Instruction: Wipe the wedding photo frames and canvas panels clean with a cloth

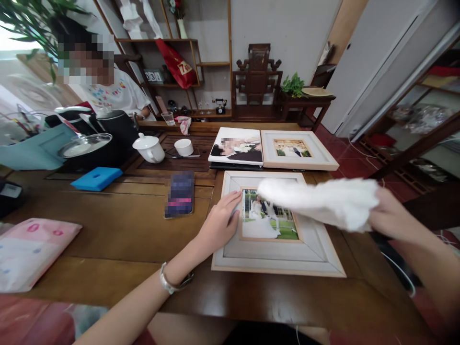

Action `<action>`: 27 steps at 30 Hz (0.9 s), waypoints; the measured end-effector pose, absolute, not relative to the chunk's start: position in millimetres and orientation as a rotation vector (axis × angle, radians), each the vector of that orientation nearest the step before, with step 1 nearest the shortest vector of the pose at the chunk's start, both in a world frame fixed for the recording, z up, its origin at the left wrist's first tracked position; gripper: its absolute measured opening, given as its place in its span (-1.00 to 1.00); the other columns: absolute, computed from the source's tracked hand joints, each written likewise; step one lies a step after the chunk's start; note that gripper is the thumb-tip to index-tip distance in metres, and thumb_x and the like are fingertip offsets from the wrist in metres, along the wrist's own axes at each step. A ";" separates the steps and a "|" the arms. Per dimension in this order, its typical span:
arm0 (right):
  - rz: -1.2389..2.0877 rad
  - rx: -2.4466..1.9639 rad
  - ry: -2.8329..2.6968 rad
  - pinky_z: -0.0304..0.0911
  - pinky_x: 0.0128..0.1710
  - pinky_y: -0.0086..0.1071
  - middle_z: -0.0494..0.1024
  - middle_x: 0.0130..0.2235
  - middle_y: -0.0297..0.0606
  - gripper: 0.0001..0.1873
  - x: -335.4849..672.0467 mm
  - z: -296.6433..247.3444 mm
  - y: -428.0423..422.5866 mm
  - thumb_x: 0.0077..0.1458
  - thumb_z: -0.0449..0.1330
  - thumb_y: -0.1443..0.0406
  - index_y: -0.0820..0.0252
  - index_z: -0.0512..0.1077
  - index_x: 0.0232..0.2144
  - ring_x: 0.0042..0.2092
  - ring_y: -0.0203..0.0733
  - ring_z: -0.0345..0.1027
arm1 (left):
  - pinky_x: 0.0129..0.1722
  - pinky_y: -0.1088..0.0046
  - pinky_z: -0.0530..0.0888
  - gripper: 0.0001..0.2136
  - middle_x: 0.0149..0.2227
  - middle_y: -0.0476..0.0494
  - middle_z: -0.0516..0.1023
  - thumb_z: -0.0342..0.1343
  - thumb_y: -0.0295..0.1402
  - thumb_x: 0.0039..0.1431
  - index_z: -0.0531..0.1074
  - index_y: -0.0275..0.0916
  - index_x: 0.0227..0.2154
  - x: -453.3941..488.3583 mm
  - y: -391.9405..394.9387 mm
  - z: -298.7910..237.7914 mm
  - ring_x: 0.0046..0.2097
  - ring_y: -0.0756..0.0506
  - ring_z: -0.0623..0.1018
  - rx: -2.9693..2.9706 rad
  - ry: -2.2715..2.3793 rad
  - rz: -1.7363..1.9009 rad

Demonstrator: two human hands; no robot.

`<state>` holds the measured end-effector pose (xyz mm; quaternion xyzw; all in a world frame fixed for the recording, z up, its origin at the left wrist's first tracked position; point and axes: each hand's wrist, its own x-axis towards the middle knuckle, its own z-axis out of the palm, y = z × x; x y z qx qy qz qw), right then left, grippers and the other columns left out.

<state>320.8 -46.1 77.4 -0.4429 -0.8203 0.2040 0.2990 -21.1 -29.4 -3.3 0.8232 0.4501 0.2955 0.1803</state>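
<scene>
A white picture frame with a wedding photo in it lies flat on the wooden table. My left hand rests on the frame's left side, fingers stretched out beside the photo. In my right hand is a white cloth, its folds bunched near the fingers and blurred by motion. The cloth reaches left across the frame and covers the photo's upper right part. Behind it lie a second framed photo and a photo panel.
Left of the frame lies a phone. Farther left are a blue block, a lidded white cup, a small white bowl and a glass-lidded pot. A pink-and-white packet lies at the left. Another person sits across the table.
</scene>
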 end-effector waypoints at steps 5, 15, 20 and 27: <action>-0.010 -1.392 -1.824 0.36 -0.14 -0.15 0.57 -0.12 -0.12 -0.58 346.8 79.5 -18.4 0.05 0.05 0.50 0.09 0.45 -0.07 -0.08 0.06 0.46 | 0.25 0.03 0.30 -0.59 0.24 -0.27 0.33 -0.09 -0.45 0.29 0.30 -0.26 0.18 -21.9 -29.5 -4.4 0.29 -0.22 0.28 2.328 1.278 0.825; -0.176 -1.253 -2.206 0.21 0.10 0.14 0.43 0.12 0.06 -0.60 296.6 12.6 2.2 -0.01 0.15 0.28 0.26 0.41 -0.07 0.21 0.29 0.19 | 0.29 0.08 0.25 -0.60 0.22 -0.32 0.35 -0.11 -0.46 0.29 0.30 -0.34 0.17 -20.9 -30.0 -2.9 0.29 -0.20 0.28 2.361 1.283 0.809; -0.335 -1.437 -2.245 0.13 0.15 0.19 0.47 0.08 0.12 -0.45 270.1 11.0 -12.6 0.07 0.08 0.33 0.44 0.31 0.12 0.26 0.31 0.09 | 0.29 0.08 0.26 -0.60 0.23 -0.31 0.34 -0.09 -0.45 0.28 0.30 -0.33 0.17 -20.1 -29.2 -1.6 0.29 -0.21 0.28 2.357 1.284 0.812; -0.365 -1.260 -2.445 0.04 0.21 0.18 0.41 0.14 0.10 -0.42 273.7 14.1 -44.1 0.05 0.05 0.41 0.40 0.24 0.16 0.28 0.19 0.09 | 0.26 0.05 0.29 -0.59 0.25 -0.27 0.32 -0.10 -0.45 0.29 0.29 -0.28 0.18 -21.0 -28.9 -2.8 0.29 -0.21 0.28 2.351 1.290 0.801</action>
